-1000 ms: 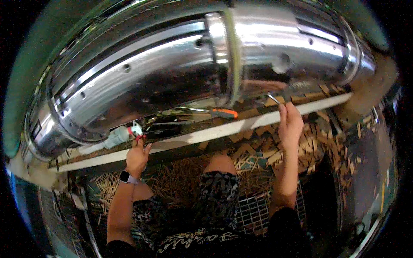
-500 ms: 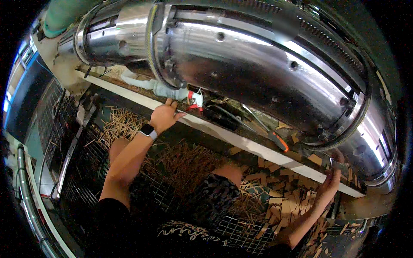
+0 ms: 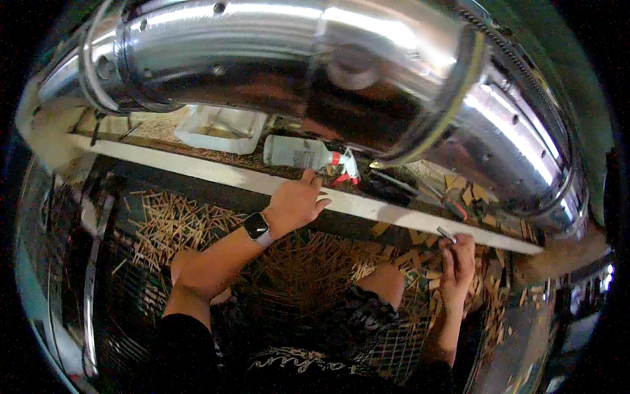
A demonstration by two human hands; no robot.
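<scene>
A long pale bar [image 3: 230, 175] runs across in front of me, below a large shiny metal cylinder [image 3: 262, 59]. Over its near edge rests my left hand [image 3: 298, 202], thumb apart and fingers reaching onto the top, with nothing seen in the grasp. Just beyond those fingers lies a spray bottle [image 3: 296, 152] with a red and white trigger head. Farther right, my right hand [image 3: 457, 264] is raised at the bar's near side. Its fingers pinch a small metal piece [image 3: 446, 234]; the exact kind does not show.
Behind the bar sit a whitish plastic container [image 3: 220, 130] and an orange-and-black handled tool [image 3: 457, 209]. Thin wooden strips [image 3: 177, 223] are heaped lower left. Flat cardboard-like scraps [image 3: 420, 269] lie lower right, over wire mesh [image 3: 387, 345]. The cylinder hangs low over the bar.
My view has shifted, so the bottle and left hand appear farther right. The right hand has come left from the bar's right end, the small metal piece now plainly in its fingers.
</scene>
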